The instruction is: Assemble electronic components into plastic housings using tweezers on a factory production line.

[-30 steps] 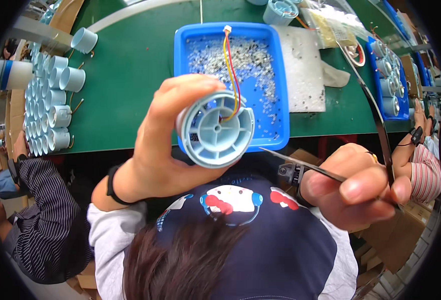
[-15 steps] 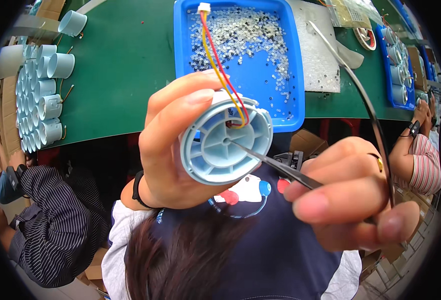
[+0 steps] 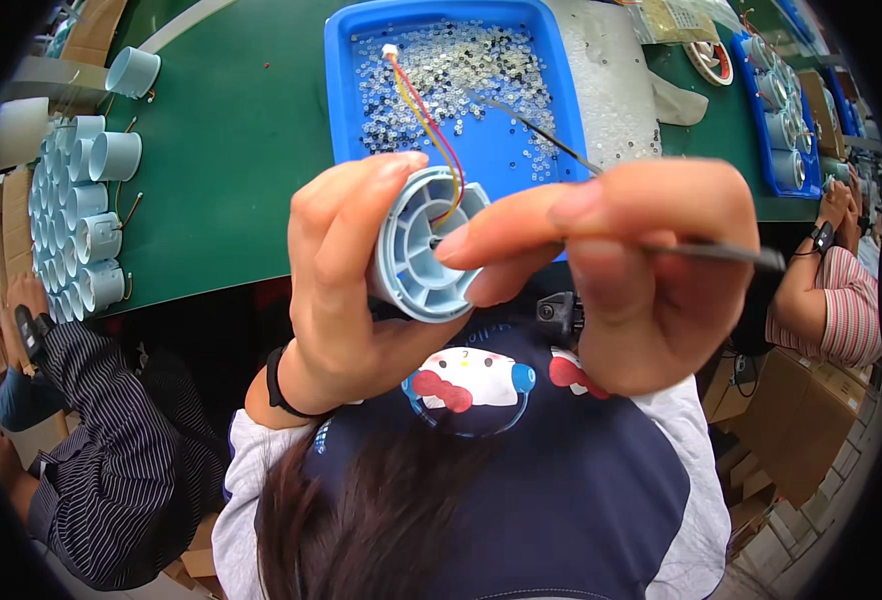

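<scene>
A round light-blue plastic housing (image 3: 431, 295), with a spoked inner face and a hub at its centre, is gripped in my left hand (image 3: 336, 285), fingers wrapped round its side. Red and yellow wires (image 3: 429, 125) rise out of it to a small white connector (image 3: 390, 51). My right hand (image 3: 651, 270) is closed on dark tweezers (image 3: 551, 140), whose slim pointed end sticks out over the tray; a dark bar (image 3: 731, 256) shows on the hand's other side. The extended index fingertip of that hand reaches the hub and hides most of it.
Beyond the housing, a blue tray (image 3: 346, 110) holds many tiny clear and black rings. Rows of light-blue cups (image 3: 86, 200) stand at the left of the green table (image 3: 221, 150). Another blue tray (image 3: 811, 180) holds housings at right. Co-workers' arms (image 3: 826, 260) show on both sides.
The tweezers' tip has left the hub and now points away over the tray. My right hand has moved up and left, bringing its index fingertip to the hub. The housing has tilted.
</scene>
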Demonstrator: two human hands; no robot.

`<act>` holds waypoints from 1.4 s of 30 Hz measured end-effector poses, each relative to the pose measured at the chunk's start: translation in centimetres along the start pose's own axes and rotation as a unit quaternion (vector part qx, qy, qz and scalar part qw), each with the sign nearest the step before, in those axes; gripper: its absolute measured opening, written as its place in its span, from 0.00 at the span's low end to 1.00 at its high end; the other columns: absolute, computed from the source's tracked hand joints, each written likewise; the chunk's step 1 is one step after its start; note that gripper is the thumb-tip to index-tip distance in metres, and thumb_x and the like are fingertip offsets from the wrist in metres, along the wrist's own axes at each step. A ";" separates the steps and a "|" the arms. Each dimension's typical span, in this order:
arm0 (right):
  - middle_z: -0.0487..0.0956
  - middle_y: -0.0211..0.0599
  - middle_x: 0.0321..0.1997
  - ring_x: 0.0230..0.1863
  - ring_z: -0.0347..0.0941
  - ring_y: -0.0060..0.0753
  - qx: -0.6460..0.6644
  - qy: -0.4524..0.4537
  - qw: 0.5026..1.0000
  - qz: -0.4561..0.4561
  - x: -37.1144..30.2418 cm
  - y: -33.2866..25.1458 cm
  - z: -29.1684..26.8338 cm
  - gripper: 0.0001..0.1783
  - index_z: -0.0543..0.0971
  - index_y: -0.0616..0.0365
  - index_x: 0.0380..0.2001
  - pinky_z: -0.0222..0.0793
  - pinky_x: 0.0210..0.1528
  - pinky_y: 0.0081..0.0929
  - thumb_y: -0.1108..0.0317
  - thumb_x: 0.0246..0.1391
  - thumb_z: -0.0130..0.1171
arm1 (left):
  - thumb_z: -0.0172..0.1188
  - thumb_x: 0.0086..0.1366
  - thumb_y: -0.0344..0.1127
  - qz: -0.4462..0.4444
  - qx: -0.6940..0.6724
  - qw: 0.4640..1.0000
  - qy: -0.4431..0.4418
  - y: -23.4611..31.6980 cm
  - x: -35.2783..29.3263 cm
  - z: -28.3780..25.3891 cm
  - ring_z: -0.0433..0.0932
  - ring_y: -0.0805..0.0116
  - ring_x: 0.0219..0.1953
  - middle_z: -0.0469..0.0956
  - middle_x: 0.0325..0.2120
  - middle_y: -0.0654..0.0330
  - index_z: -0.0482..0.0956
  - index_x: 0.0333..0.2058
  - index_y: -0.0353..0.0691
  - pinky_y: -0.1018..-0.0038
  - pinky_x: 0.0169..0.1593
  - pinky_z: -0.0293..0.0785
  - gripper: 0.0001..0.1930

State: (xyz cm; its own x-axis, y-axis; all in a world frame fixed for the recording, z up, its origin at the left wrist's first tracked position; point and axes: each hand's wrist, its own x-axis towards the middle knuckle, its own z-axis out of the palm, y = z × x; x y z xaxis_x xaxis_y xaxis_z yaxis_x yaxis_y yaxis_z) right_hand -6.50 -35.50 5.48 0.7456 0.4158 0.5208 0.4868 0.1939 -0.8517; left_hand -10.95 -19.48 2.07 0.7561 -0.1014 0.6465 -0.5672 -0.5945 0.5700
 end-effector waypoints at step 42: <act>0.74 0.55 0.33 0.13 0.68 0.32 -0.024 -0.098 0.994 -0.039 0.1 -4.0 -2.2 0.16 0.53 0.59 0.46 0.66 0.13 0.23 0.63 0.59 0.35 | 0.72 0.37 0.35 0.028 -0.134 0.990 0.037 -0.3 0.8 0.7 0.71 0.59 0.37 0.69 0.37 0.51 0.61 0.45 0.33 0.70 0.39 0.70 0.37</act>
State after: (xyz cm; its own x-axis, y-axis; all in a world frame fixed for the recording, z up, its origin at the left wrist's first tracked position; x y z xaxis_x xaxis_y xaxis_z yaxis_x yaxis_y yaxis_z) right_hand -7.33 -38.18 9.07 0.6033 0.5676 0.5602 0.5650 0.1914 -0.8025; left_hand -9.94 -19.94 2.08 0.7004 -0.0636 0.7109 -0.6817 -0.3548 0.6399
